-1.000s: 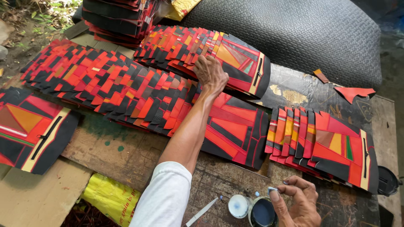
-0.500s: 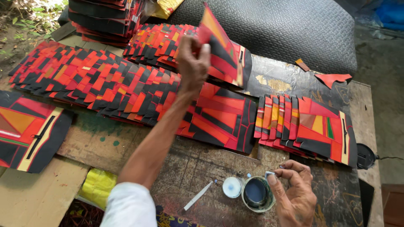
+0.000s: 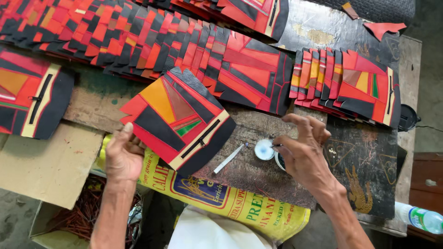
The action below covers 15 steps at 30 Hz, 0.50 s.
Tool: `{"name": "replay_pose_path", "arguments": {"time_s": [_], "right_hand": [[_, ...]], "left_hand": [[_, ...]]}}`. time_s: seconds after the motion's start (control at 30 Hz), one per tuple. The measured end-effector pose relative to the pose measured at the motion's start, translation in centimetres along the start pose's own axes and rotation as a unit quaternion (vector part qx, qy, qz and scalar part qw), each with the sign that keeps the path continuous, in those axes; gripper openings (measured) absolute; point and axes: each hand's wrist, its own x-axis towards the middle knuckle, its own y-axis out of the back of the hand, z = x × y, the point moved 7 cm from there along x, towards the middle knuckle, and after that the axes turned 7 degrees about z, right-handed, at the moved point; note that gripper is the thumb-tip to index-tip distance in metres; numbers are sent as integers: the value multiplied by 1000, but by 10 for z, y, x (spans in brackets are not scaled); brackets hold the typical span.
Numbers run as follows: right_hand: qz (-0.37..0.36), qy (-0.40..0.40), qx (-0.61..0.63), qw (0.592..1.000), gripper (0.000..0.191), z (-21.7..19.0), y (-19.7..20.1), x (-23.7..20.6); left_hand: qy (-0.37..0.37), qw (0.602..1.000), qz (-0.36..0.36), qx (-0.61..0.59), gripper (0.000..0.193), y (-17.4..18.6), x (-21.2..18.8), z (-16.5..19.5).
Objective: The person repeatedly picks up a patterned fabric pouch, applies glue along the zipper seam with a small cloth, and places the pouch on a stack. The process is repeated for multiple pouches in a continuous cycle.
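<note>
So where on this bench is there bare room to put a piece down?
Bare patches: the dark board right of the right hand, below the small fanned stack; the cardboard left of the left hand; the worn strip at top right. The long overlapped row crowds the rest.

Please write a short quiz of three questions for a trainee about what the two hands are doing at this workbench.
1. True or false: the left hand holds a patchwork panel of red, black and orange pieces.
2. What is the right hand nearest to? A) the plastic bottle B) the small round tin and its white lid C) the cardboard sheet
3. What thin white thing lies on the bench just left of the lid?

Key: 1 true. 2 B. 3 a small stick.
</note>
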Motion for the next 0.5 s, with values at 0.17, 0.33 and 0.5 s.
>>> {"name": "replay_pose_path", "arguments": {"time_s": [0.17,0.33,0.5], "right_hand": [[-79,76,-96,989,20,-23,-28,5],[-125,79,-113,983,23,-23,-47,7],[-137,76,-120,980,24,-22,-54,8]], "left_hand": [[-26,983,3,184,45,0,-27,-24],[24,990,29,139,51,-12,-31,-31],[143,986,35,80,58,-20,-34,-33]]}}
